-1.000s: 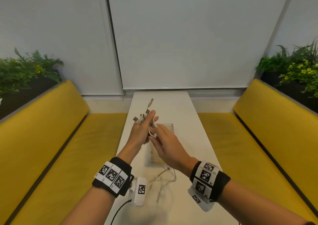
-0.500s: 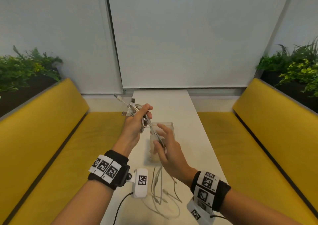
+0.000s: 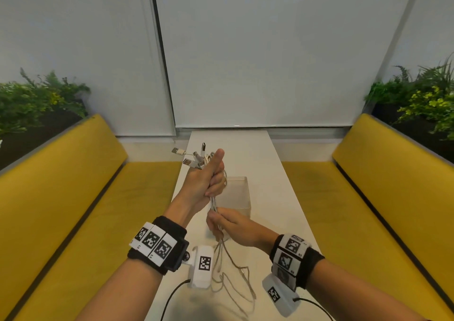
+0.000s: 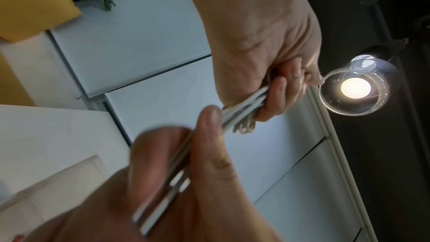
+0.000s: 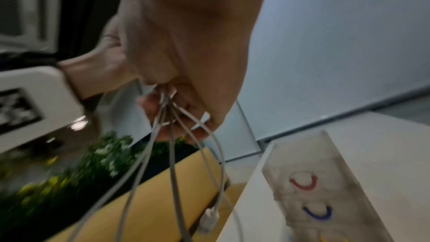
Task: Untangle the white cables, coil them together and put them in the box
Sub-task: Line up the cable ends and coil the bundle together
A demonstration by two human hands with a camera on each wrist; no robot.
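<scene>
We cannot see how the white cables cross inside the left hand; its fingers hide them. The right wrist view is blurry. The cable ends near the worktop's near edge are too thin to count.

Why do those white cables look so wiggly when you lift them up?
They are probably floppy: below the right hand the white cables droop and spread loosely onto the table. They seem light, since the left hand holds the whole bunch. They may tangle easily.
</scene>
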